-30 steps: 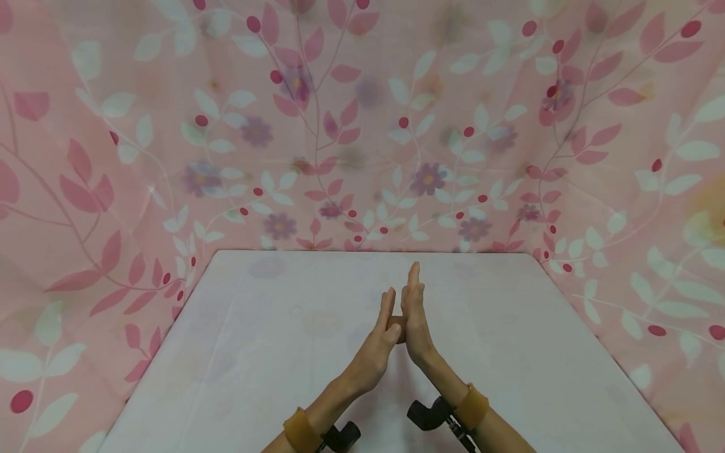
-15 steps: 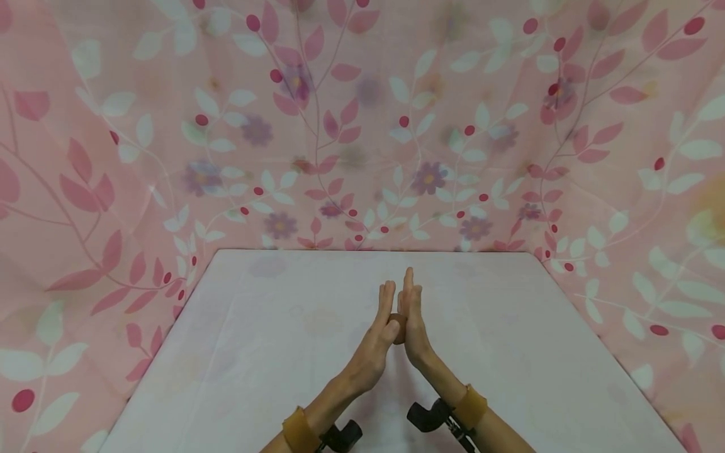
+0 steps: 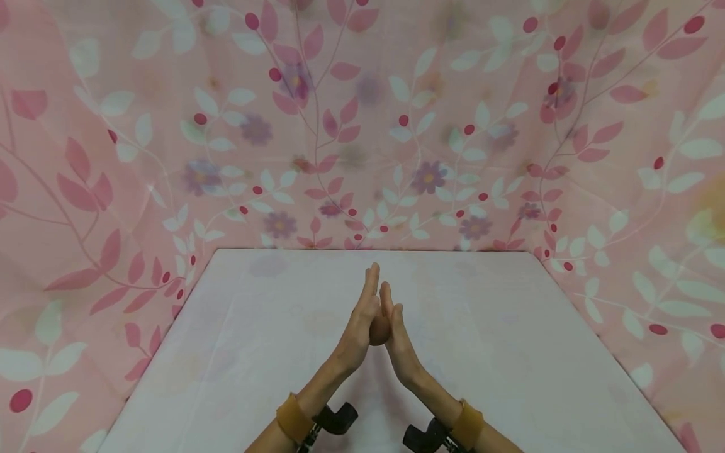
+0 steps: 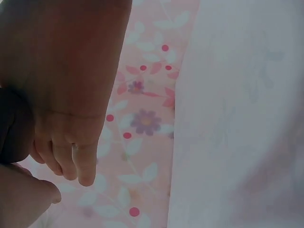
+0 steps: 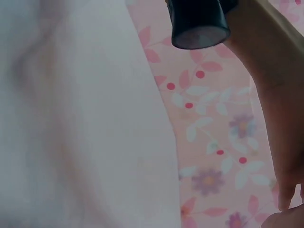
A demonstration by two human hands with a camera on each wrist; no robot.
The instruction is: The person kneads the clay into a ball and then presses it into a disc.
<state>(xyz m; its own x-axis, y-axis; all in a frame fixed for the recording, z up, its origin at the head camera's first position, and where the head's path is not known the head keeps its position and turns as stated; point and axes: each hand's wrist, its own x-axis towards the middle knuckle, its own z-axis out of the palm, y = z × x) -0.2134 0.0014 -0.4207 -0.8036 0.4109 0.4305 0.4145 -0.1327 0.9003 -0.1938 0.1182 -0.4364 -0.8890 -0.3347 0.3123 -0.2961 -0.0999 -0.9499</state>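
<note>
A brown ball [image 3: 379, 331], like clay or dough, is between my two palms, held above the white table. My left hand [image 3: 357, 327] lies along its left side, fingers straight and pointing forward and up. On the other side my right hand [image 3: 402, 352] presses against the ball, its fingers also extended. The left hand reaches further forward than the right. In the left wrist view a dark rounded shape [image 4: 14, 126] sits between the hands. The palm sides touching the ball are hidden.
A white-covered table [image 3: 272, 327] lies beneath the hands. Pink floral cloth [image 3: 362, 126] hangs behind it and at both sides. Each wrist wears a tan band, such as the left band [image 3: 294, 418], with a black camera [image 3: 340, 418] attached.
My left hand has slid forward past the right, which has drawn back. Both hands and the ball have shifted left, and more of the ball shows.
</note>
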